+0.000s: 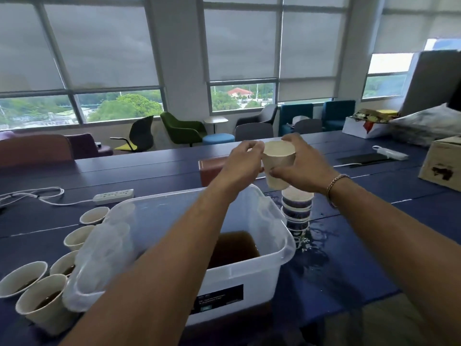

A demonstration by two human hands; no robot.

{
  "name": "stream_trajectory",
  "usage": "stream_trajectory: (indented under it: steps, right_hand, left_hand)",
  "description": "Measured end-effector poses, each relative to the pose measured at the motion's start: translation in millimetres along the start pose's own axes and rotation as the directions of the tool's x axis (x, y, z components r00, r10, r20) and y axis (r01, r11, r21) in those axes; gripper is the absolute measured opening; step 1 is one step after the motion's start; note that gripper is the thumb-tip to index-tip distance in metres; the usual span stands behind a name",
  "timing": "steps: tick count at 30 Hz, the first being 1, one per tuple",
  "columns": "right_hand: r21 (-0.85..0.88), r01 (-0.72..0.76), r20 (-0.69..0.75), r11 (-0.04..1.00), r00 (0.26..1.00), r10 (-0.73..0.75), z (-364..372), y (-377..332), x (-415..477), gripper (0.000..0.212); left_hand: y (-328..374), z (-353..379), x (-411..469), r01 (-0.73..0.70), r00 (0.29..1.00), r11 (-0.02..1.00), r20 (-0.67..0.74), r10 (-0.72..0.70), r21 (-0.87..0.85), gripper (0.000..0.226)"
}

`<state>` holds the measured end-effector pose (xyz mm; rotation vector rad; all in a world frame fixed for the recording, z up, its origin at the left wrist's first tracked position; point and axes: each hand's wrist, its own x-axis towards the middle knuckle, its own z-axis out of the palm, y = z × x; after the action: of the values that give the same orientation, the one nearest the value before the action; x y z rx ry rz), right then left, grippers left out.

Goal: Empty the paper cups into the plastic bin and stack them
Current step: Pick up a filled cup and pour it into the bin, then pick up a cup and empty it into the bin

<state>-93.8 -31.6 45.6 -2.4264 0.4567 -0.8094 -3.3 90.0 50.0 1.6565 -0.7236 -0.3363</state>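
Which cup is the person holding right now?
Find the clear plastic bin on the blue table. Just beyond its far right corner, both hands hold one paper cup above the stack of cups. It's the only cup in the air.

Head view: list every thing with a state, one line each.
Held cup: upright, looks empty, gripped above the stack.
Stack of cups: upright, standing in spilled liquid.
Plastic bin: open, brown liquid pooled inside.
Cups at left: upright, some holding brown liquid.
Left hand: gripping the held cup.
Right hand: gripping the held cup.
Table: wet beside the bin.
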Motion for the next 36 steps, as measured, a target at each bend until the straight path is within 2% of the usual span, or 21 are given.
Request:
stream_trajectory:
  steps: [8,14,19,25,30,36]
  right_hand:
    - [-0.009,-0.141,-0.049,0.99,0.989,0.141,-13.8,39.1,-3.4,0.073]
    - [-0.008,-0.297,0.14,0.955,0.945,0.295,-4.1,56.1,-9.2,0.094]
    - [-0.066,-0.125,0.087,0.99,0.988,0.131,13.4,19.1,10.6,0.067]
    - [-0.01,0.111,0.249,0.994,0.963,-0.105,82.1,-62.6,41.8,0.024]
    - [0.05,0.261,0.486,0.964,0.837,-0.251,161.5,-121.6,66.4,0.026]
    - [-0.003,0.317,0.716,0.948,0.663,-0.219,241.0,-176.9,94.0,0.03]
  left_hand:
    - [7.4,46.7,4.9,-0.004,0.996,0.995,0.086,-0.005,0.104,0.053]
    - [-5.1,31.8,4.3,-0.001,0.995,0.946,0.096,-0.032,0.325,0.06]
    - [-7.5,-15.0,7.4,0.013,1.0,0.914,0.0,-0.014,0.406,0.054]
    - [-26.3,-103.8,11.4,0.061,0.992,0.844,-0.123,0.005,0.533,0.044]
    - [-51.5,-188.3,14.1,0.148,0.97,0.806,-0.244,-0.004,0.573,0.043]
    - [-88.2,-262.0,16.3,0.294,0.927,0.77,-0.364,-0.087,0.566,0.037]
